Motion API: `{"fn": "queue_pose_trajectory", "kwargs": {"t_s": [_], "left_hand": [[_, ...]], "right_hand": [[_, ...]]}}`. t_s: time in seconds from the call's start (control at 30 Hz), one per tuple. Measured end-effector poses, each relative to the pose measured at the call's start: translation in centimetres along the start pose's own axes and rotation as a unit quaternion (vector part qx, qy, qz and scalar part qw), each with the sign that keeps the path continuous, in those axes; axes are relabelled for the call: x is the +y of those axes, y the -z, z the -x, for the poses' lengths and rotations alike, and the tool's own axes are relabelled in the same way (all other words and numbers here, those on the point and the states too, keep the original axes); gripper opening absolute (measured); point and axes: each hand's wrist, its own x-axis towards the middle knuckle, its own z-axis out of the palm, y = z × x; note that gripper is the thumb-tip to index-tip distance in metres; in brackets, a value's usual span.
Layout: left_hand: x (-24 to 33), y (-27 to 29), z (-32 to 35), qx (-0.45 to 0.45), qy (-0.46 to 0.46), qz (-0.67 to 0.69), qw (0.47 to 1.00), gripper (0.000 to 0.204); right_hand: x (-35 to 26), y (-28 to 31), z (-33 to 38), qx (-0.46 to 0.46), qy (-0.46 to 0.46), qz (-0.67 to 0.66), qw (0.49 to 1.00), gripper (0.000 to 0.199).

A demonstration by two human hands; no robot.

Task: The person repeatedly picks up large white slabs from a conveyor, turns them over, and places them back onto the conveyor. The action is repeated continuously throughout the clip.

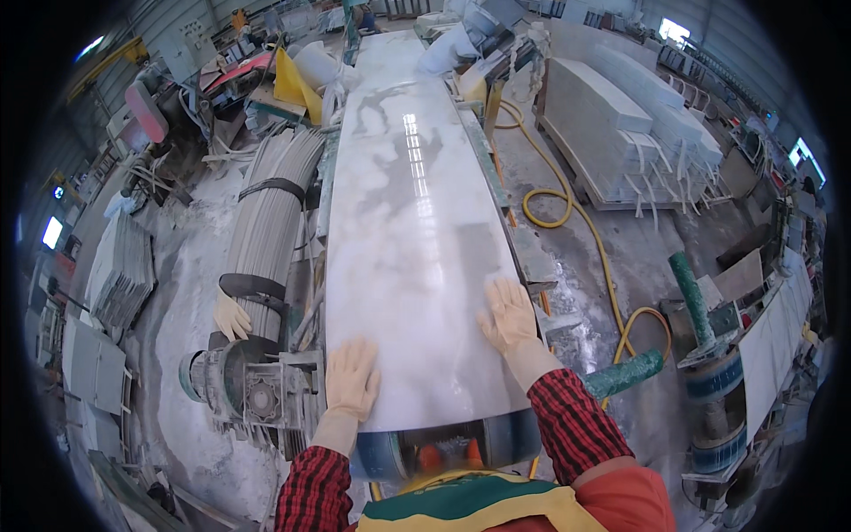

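Observation:
A long white stone slab (417, 328) with grey patches and a wet shine lies lengthwise in front of me, stretching from my waist to the far machinery. My left hand (352, 377), in a cream rubber glove, rests on its near left edge with fingers extended. Farther up the right edge, my right hand (510, 317) wears a matching glove and lies on the slab, fingers spread. Neither hand grips anything. Below the slab's near end, a blue roller (377, 455) shows. What supports the slab's middle is mostly hidden beneath it.
On the left stand a strapped bundle of thin strips (270, 213), a spare glove (231, 315) and a motor unit (261, 399). At right, a yellow hose (605, 266) snakes over the floor past stacked stone blocks (612, 133) and a green-handled bar (625, 374).

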Motion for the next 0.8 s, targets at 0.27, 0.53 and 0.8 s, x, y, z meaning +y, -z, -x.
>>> {"fn": "queue_pose_trajectory", "kwargs": {"t_s": [0.27, 0.53, 0.8], "left_hand": [[0.8, 1.3, 0.1, -0.029, -0.002, 0.038, 0.999, 0.054], [0.9, 2.0, 0.5, -0.03, 0.003, 0.032, 0.999, 0.053], [0.1, -0.2, 1.1, 0.023, -0.025, 0.021, 0.999, 0.053]], "right_hand": [[2.8, -2.9, -10.5, 0.037, 0.005, -0.019, 0.999, 0.068], [3.3, -3.1, -14.2, 0.042, -0.007, -0.062, 0.997, 0.065], [1.0, -1.5, -0.7, 0.085, -0.003, -0.022, 0.996, 0.069]]}}
